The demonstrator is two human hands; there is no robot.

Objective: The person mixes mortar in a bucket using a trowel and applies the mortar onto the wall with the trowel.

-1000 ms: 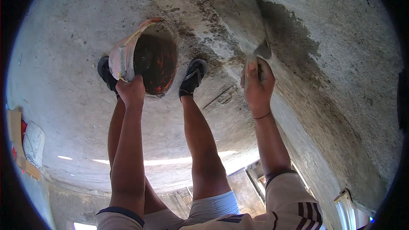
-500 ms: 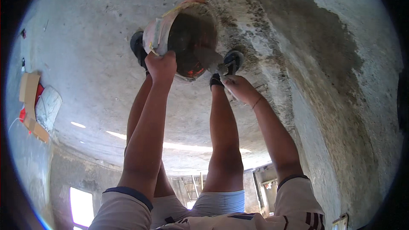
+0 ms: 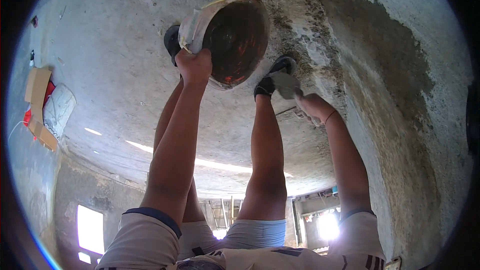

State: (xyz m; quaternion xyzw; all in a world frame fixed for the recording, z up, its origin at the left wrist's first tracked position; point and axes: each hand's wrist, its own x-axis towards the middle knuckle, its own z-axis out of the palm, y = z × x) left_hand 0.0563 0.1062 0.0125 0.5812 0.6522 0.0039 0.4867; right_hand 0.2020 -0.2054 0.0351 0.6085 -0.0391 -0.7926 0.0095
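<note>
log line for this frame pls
left hand: grips pan rim | right hand: holds trowel | wet plaster patch on wall

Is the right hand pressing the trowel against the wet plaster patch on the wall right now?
No. The right hand holds the trowel low beside the pan, well clear of the dark plaster patch.

Mortar-caked round pan (image 3: 235, 40) tilted, grey trowel (image 3: 286, 84) just beside it.
</note>
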